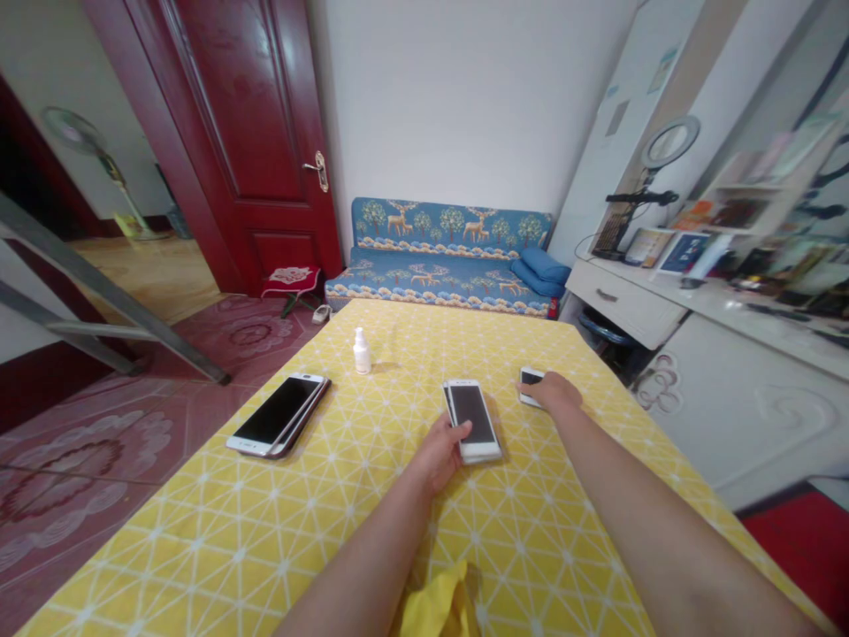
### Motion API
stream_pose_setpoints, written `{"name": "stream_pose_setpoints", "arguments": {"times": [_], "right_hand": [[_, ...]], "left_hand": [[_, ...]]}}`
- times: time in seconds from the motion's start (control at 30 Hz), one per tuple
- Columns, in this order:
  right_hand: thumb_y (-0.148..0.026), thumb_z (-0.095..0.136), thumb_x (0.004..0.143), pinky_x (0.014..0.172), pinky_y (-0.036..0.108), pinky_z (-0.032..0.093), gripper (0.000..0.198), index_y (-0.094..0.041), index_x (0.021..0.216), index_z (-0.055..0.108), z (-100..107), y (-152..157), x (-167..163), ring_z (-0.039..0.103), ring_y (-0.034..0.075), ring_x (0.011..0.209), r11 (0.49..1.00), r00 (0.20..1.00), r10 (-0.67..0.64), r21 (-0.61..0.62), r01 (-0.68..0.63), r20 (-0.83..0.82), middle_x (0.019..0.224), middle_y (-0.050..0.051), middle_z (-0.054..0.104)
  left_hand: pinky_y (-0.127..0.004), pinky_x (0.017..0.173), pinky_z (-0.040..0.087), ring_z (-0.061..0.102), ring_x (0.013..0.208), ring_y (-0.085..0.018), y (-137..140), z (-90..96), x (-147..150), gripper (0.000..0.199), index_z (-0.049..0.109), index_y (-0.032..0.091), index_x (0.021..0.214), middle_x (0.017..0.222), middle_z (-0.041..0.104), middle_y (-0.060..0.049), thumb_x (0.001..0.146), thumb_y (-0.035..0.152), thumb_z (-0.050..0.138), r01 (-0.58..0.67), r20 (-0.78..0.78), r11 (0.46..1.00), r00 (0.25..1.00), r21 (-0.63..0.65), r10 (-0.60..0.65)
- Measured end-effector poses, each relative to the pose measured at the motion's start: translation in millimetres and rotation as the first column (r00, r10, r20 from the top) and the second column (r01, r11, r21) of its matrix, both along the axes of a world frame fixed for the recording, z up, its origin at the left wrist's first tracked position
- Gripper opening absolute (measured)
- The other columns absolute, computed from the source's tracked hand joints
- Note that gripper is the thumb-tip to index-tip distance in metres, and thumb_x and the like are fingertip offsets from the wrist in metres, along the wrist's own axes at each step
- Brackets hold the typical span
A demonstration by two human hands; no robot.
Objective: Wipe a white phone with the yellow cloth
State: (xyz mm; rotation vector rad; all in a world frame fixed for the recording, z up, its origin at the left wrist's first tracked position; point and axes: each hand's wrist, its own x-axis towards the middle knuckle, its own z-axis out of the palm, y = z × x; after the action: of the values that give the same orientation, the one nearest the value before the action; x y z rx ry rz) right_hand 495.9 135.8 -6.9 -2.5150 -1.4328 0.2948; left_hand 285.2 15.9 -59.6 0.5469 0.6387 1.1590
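A crumpled yellow cloth [434, 606] lies at the near edge of the table [218, 540], between the forearms. Left hand [441, 451]: fingers curled onto the near-left edge of the stacked white phones [472, 420] at table centre. Right hand [554, 389]: fingers bent over the small white phone [531, 385], resting on it. Two larger phones [279, 414] lie well apart at left; a small white bottle [362, 351] stands beyond.

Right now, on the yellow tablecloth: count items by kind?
Smartphones: 5, by visible edges (left stack 2, middle stack under left hand 2, one under right hand)
Small white bottle: 1
Yellow cloth: 1
Total: 7
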Motion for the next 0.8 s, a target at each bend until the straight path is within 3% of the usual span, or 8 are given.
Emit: {"name": "stream_pose_setpoints", "arguments": {"times": [0.2, 0.37, 0.5, 0.67, 0.8], "right_hand": [[-0.04, 0.087, 0.043, 0.076, 0.042, 0.049, 0.046, -0.015, 0.078, 0.068, 5.3, -0.1, 4.7, 0.064, 0.039, 0.099, 0.998, 0.993, -0.031, 0.048, 0.037, -0.111, 0.095, 0.019, 0.07], [-0.038, 0.074, 0.062, 0.066, 0.032, 0.049, 0.023, -0.018, 0.068, 0.065, -1.3, -29.8, -1.4, 0.067, 0.032, 0.09, 0.961, 0.954, 0.034, 0.272, 0.051, -0.299, 0.078, 0.012, 0.071], [-0.053, 0.055, 0.077, 0.054, 0.027, 0.048, 0.038, -0.016, 0.08, 0.065, -14.4, -71.3, -29.5, 0.068, 0.024, 0.075, 0.886, 0.823, 0.225, 0.46, 0.05, -0.522, 0.081, 0.009, 0.072], [-0.062, 0.064, 0.063, 0.054, 0.031, 0.051, 0.05, -0.016, 0.081, 0.069, -30.4, -106.7, -66.8, 0.068, 0.025, 0.068, 0.838, 0.58, 0.444, 0.545, 0.0, -0.683, 0.079, 0.009, 0.073], [-0.057, 0.069, 0.06, 0.055, 0.034, 0.05, 0.046, -0.014, 0.077, 0.071, -38.1, -111.0, -76.7, 0.067, 0.026, 0.064, 0.819, 0.513, 0.488, 0.574, 0.011, -0.706, 0.073, 0.009, 0.072]], "left_hand": [[-0.048, 0.084, 0.052, 0.068, 0.08, -0.023, -1.1, 1.4, -0.9, 0.033, 0.056, 0.015, 0.104, 0.095, 0.07, -0.011, 0.074, 0.016, 0.068, 0.011, -0.017, 1.0, 1.0, -0.005, -0.011], [-0.048, 0.086, 0.051, 0.068, 0.085, -0.023, -1.9, 1.3, -1.5, 0.032, 0.057, 0.014, 0.103, 0.1, 0.07, -0.013, 0.074, 0.018, 0.07, 0.008, -0.007, 1.0, 1.0, 0.018, -0.008], [-0.048, 0.088, 0.051, 0.067, 0.089, -0.024, -1.8, 0.4, -0.9, 0.036, 0.059, 0.015, 0.103, 0.104, 0.069, -0.013, 0.072, 0.023, 0.074, 0.011, 0.001, 0.999, 1.0, 0.043, -0.011], [-0.045, 0.087, 0.05, 0.067, 0.089, -0.026, -1.1, -2.5, -0.7, 0.04, 0.061, 0.014, 0.101, 0.099, 0.071, -0.013, 0.071, 0.034, 0.076, -0.001, 0.022, 0.996, 1.0, 0.092, -0.001], [-0.046, 0.086, 0.05, 0.068, 0.087, -0.027, -2.2, -3.0, -1.5, 0.042, 0.061, 0.014, 0.099, 0.095, 0.071, -0.012, 0.069, 0.038, 0.077, -0.007, 0.017, 0.995, 1.0, 0.101, 0.005]]}}
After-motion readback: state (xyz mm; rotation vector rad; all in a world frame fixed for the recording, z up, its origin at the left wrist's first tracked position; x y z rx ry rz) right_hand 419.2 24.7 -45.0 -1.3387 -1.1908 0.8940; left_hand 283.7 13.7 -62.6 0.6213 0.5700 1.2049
